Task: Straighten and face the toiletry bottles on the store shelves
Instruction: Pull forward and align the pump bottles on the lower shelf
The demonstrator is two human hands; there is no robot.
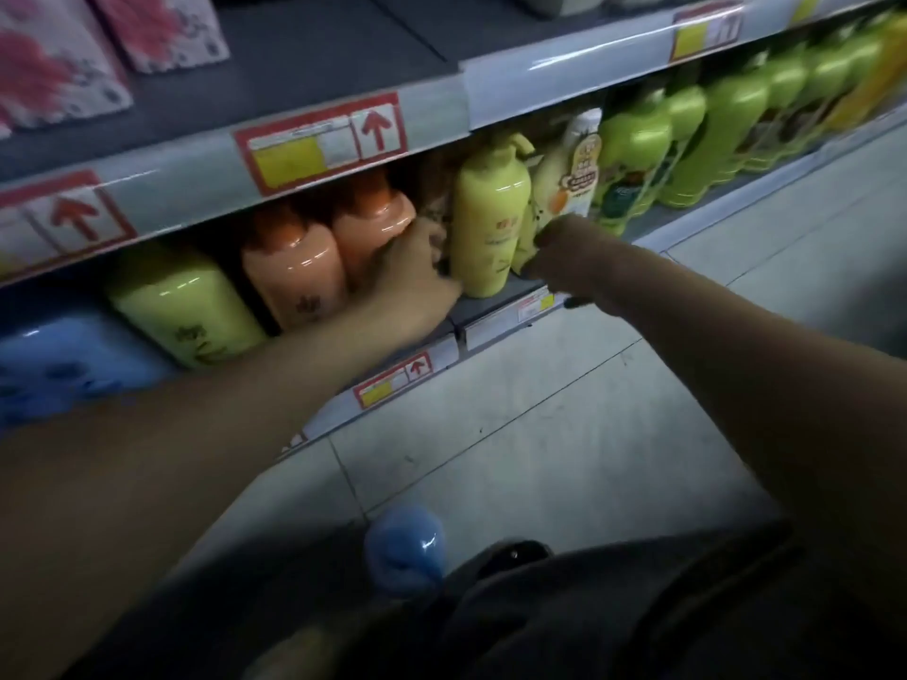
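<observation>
A row of toiletry bottles stands on the lower shelf (495,306). My left hand (417,272) reaches in between an orange bottle (368,228) and a tall yellow pump bottle (488,213), its fingers lying against the orange bottle's side. My right hand (564,257) grips a pale yellow bottle (549,188) just right of the pump bottle; that bottle leans. A second orange bottle (294,277) and a yellow-green bottle (181,311) stand further left. Green bottles (633,154) continue to the right.
The upper shelf edge (319,144) with price labels hangs close above the bottle tops. Pink-patterned packs (59,56) lie on the upper shelf, a blue pack (54,365) at far left below. A blue bottle cap (405,547) shows near my body over the tiled floor (589,424).
</observation>
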